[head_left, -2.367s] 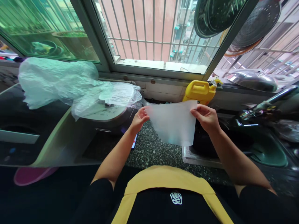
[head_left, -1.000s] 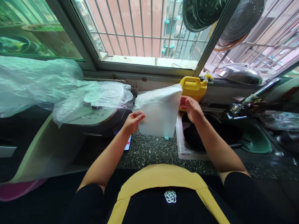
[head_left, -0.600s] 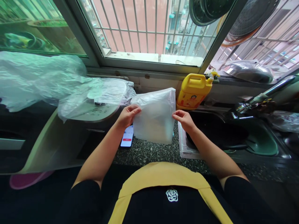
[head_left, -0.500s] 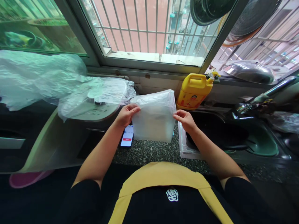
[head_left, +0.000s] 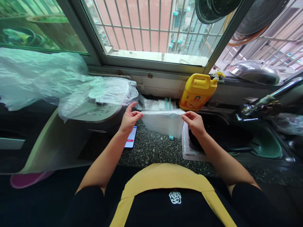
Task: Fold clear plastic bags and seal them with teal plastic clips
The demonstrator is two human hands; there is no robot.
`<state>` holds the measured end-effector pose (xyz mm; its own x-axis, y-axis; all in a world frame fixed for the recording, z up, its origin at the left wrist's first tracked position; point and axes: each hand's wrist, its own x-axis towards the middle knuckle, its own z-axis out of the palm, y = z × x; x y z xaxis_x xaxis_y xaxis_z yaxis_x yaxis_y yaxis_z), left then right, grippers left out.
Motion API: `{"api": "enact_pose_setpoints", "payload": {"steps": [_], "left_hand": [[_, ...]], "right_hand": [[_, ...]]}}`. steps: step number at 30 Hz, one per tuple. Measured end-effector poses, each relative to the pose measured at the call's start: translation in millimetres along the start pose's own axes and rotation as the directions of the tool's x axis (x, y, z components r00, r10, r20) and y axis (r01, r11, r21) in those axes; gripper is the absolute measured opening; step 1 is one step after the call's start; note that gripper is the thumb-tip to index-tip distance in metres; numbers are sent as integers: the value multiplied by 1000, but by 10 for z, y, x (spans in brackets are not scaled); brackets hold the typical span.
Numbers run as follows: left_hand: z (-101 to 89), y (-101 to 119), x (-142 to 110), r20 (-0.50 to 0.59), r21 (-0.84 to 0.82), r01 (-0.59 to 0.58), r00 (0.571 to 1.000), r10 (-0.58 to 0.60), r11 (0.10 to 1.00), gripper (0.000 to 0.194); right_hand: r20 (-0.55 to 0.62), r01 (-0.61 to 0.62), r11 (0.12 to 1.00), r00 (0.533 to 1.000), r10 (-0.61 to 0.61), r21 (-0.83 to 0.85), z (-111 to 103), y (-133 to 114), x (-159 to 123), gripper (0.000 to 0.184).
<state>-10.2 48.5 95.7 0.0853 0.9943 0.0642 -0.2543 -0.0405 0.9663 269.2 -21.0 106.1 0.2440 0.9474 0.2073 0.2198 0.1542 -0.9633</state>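
A translucent plastic bag (head_left: 161,121) is stretched between my two hands above the speckled countertop (head_left: 151,151). My left hand (head_left: 129,119) pinches its upper left corner between thumb and finger, with the index finger raised. At the upper right corner, my right hand (head_left: 193,121) pinches the bag with fingers closed. Behind the bag lie clear plastic packages and light blue strips (head_left: 167,103), partly covered by it. A lit phone (head_left: 131,138) rests on the counter beside my left wrist.
A yellow jug (head_left: 198,91) stands at the back by the wall. To the right are a sink with a dark pan (head_left: 227,135), a green basin (head_left: 266,142) and a faucet (head_left: 251,108). On the left, an appliance (head_left: 97,112) sits under plastic sheeting (head_left: 42,72).
The bag has gone from a tall, raised sheet to a lower, shorter-looking one. Both hands have shifted slightly right, and the packages and blue strips behind it now show.
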Motion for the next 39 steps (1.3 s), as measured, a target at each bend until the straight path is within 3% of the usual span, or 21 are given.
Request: {"api": "enact_pose_setpoints", "payload": {"steps": [3, 6, 9, 12, 18, 21, 23, 25, 28, 30, 33, 39], "left_hand": [[15, 5, 14, -33, 57, -59, 998, 61, 997, 56], [40, 29, 24, -33, 89, -52, 998, 55, 995, 48], [65, 56, 23, -9, 121, 0, 1000, 1, 993, 39], [83, 71, 17, -2, 148, 38, 999, -38, 988, 30], [41, 58, 26, 47, 235, 35, 998, -47, 971, 22], [33, 100, 19, 81, 412, -98, 994, 71, 906, 19], [83, 153, -1, 143, 521, -285, 958, 247, 805, 15], [186, 202, -35, 278, 555, -469, 883, 379, 687, 14], [402, 219, -92, 489, 512, -634, 770, 410, 579, 22], [541, 191, -122, 556, 491, -685, 722, 412, 539, 29], [679, 136, -143, 599, 483, -720, 687, 411, 499, 15], [698, 135, -145, 662, 488, -764, 639, 391, 421, 19]], "right_hand": [[-60, 161, 969, 983, -175, -187, -12, -10, -40, 17], [-110, 343, 869, 908, -403, -355, -10, -40, -70, 14], [-101, 451, 787, 839, -535, -422, -7, -83, -86, 13], [-75, 511, 766, 811, -580, -389, -8, -119, -91, 13], [-63, 516, 770, 815, -577, -376, -24, -175, -103, 14], [-31, 533, 746, 806, -592, -398, -22, -226, -111, 15], [0, 545, 729, 801, -598, -414, -9, -267, -115, 15], [28, 557, 715, 797, -604, -422, 12, -306, -117, 16], [47, 579, 702, 784, -619, -415, 44, -353, -121, 15], [46, 589, 696, 776, -629, -410, 57, -371, -126, 14], [47, 582, 690, 778, -627, -430, 48, -369, -136, 14], [71, 588, 655, 767, -638, -474, -36, -324, -172, 9]]}}
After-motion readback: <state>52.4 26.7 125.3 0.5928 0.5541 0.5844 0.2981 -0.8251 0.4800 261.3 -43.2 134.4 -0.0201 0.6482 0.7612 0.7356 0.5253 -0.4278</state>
